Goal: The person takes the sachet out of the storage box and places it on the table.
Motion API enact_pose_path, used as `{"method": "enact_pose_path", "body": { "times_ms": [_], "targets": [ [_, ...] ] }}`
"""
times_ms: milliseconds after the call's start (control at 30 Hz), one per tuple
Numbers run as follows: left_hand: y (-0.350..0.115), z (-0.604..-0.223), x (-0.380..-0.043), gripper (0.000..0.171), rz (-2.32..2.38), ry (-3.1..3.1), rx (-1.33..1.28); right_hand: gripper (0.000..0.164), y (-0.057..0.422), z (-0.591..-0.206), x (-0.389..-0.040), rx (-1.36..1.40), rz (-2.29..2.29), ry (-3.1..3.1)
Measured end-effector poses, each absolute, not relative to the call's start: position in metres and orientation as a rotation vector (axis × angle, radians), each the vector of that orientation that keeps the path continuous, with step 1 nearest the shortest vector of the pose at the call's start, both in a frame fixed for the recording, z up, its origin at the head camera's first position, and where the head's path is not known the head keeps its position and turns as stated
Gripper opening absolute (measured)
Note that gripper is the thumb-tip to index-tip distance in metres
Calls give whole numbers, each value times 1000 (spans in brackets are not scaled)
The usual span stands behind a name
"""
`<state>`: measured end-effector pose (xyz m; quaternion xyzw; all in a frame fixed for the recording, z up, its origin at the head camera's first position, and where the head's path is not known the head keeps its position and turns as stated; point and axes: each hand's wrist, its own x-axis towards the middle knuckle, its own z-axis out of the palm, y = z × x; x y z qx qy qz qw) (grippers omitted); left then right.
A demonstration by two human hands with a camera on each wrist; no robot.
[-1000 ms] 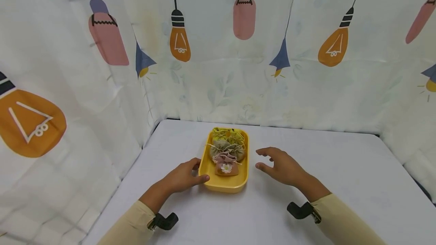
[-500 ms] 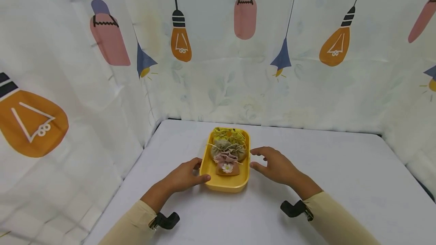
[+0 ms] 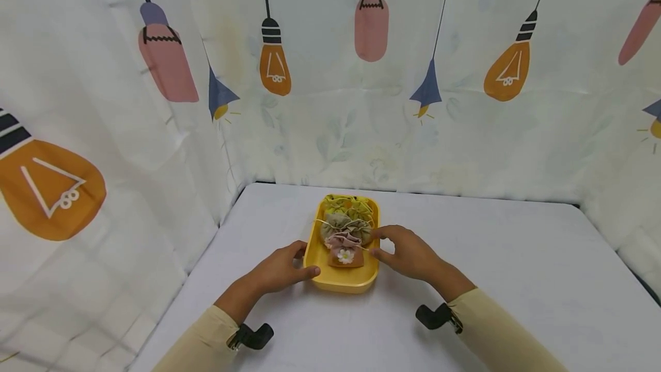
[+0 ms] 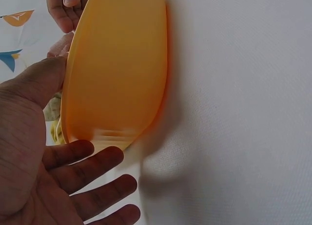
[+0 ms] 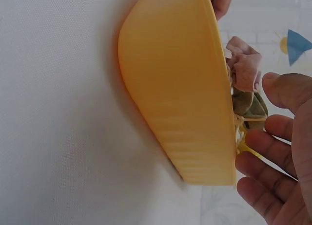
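Observation:
A yellow plastic tray (image 3: pixel 343 280) lies on the table, holding several small drawstring pouches. At its far end are yellow pouches (image 3: pixel 347 205), then grey-green pouches (image 3: pixel 335 224), then a pink pouch (image 3: pixel 345 240) with a white flower nearest the near end. My left hand (image 3: pixel 279 267) holds the tray's left side, thumb over the rim and fingers along the outside wall. My right hand (image 3: pixel 408 252) reaches over the right rim, thumb and forefinger apart, fingertips right by the pink and grey-green pouches. In the right wrist view its fingers (image 5: pixel 268 142) are loosely bent, with nothing between them.
A white cloth covers the table (image 3: pixel 496 245). Behind and to the left hangs a white curtain (image 3: pixel 330 113) printed with lamps and bulbs. Each wrist carries a black camera mount, the left one (image 3: pixel 253 336) and the right one (image 3: pixel 434 316) both low over the cloth.
My right hand has moved left from beside the tray to over its right rim, fingertips now at the pouches. The left hand, tray and pouches stay in place.

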<state>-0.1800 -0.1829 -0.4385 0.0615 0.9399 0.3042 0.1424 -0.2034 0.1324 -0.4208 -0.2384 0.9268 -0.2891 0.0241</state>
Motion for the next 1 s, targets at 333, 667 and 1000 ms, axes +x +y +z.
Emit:
{"method": "enact_pose_path", "body": {
  "times_ms": [333,667,1000],
  "targets": [
    [-183,-439,-179,81,872,2722,179,34,124,-424,-208,-785,-919,2875],
    [-182,-440,-180,78,878,2714,175,39,116,-427,-212,-832,-889,2859],
    [-182,-439,-179,78,885,2714,183,38,107,-427,-215,-807,-872,2841]
  ]
}}
